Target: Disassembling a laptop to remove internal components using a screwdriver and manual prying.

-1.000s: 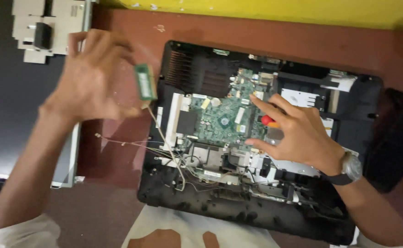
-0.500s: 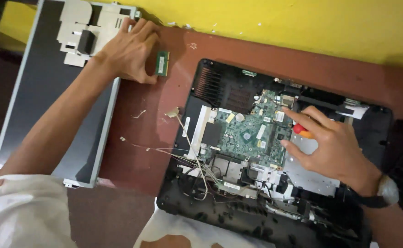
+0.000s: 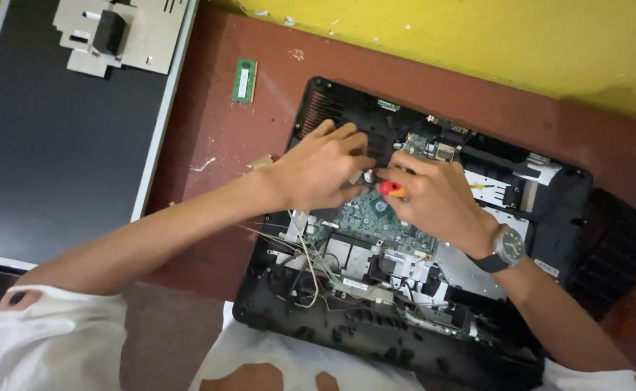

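**Green circuit board under both hands**

Green circuit board (image 3: 376,217) sits inside the opened black plastic computer shell (image 3: 405,340) on the brown table (image 3: 216,137). The right hand (image 3: 441,199) has its fingers clamped on a red-handled screwdriver (image 3: 390,190). The left hand (image 3: 321,174) rests on the board, fingers loosely together. A small green memory stick (image 3: 244,80) lies far left.
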